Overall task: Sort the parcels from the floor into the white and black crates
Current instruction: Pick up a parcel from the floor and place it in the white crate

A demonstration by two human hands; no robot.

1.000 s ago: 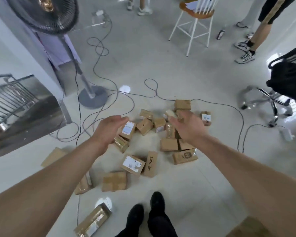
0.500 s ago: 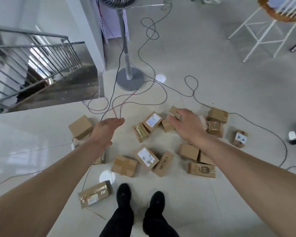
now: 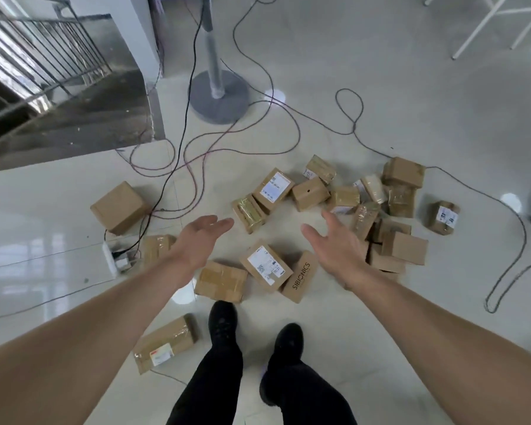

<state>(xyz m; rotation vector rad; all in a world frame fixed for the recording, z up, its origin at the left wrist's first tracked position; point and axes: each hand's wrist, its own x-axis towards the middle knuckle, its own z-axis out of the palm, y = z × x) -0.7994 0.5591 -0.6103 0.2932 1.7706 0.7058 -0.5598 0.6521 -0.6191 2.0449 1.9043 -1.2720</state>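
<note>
Pale glossy floor tiles (image 3: pixel 380 87) run between a stair railing (image 3: pixel 43 50) and a fan's round base (image 3: pixel 219 99), with cables (image 3: pixel 288 130) looping across them. The brown parcels (image 3: pixel 403 248) lie scattered right in front of the person's black shoes (image 3: pixel 223 322). Over the last second the view has swung left and dipped, and both arms have come lower. The left hand (image 3: pixel 201 240) is flat with fingers straight and the right hand (image 3: pixel 334 243) is spread wide. Each is empty, hovering near the white-labelled parcel (image 3: pixel 265 265) and the SIBIONICS box (image 3: pixel 301 276). Half a second ago the right hand was down among the far boxes, but it has come away with nothing. No crate shows, so I'd say sorting has hardly begun and a pick comes next.
</note>
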